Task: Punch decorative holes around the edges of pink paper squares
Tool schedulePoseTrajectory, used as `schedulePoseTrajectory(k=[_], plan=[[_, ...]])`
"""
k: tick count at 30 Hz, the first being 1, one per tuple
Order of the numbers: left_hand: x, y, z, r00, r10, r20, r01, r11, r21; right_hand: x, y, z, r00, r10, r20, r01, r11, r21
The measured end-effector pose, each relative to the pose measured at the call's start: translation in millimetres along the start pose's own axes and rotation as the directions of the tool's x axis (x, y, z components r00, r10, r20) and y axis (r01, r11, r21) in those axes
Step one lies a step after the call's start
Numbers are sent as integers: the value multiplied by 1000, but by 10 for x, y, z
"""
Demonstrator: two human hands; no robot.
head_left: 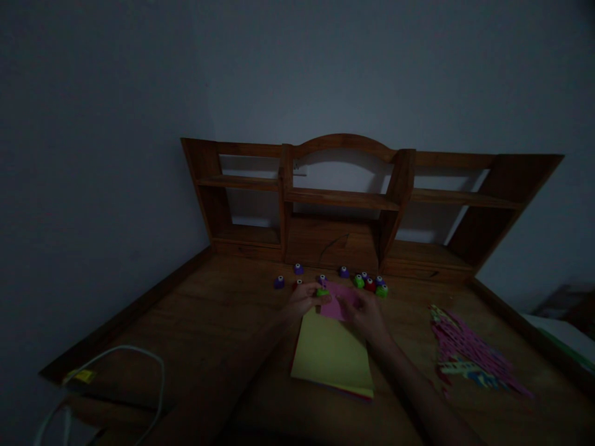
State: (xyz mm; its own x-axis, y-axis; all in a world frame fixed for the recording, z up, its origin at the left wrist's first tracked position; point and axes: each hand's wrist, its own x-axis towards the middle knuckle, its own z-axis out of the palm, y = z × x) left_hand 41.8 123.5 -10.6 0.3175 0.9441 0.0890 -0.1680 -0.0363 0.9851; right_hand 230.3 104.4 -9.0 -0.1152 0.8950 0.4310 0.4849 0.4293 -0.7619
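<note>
Pink paper (331, 310) pinched in my right hand (365, 311), green punch (322, 292) gripped in my left hand (303, 299). Yellow paper (332, 353) lies below on the desk (218, 303).

Red toy (296, 284) partly behind the left hand (303, 300)

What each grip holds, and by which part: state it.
Right grip: pink paper, pinched at its right side. Left grip: a small green object at the paper's left edge; exact contact is too dark to tell.
</note>
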Motion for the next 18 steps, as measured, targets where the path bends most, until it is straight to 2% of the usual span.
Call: schedulePoseTrajectory(k=[3, 9, 18], plan=[[6, -7, 9, 1000, -1, 12, 1, 1000, 7, -7, -9, -1, 1000, 14, 5, -14, 1000, 5], [3, 17, 21, 999, -40, -32, 39, 999, -3, -7, -47, 2, 1000, 30, -9, -30, 999, 29], [-4, 41, 18, 1000, -27, -15, 27, 999, -24, 4, -21, 3, 994, 107, 27, -108, 993, 42]])
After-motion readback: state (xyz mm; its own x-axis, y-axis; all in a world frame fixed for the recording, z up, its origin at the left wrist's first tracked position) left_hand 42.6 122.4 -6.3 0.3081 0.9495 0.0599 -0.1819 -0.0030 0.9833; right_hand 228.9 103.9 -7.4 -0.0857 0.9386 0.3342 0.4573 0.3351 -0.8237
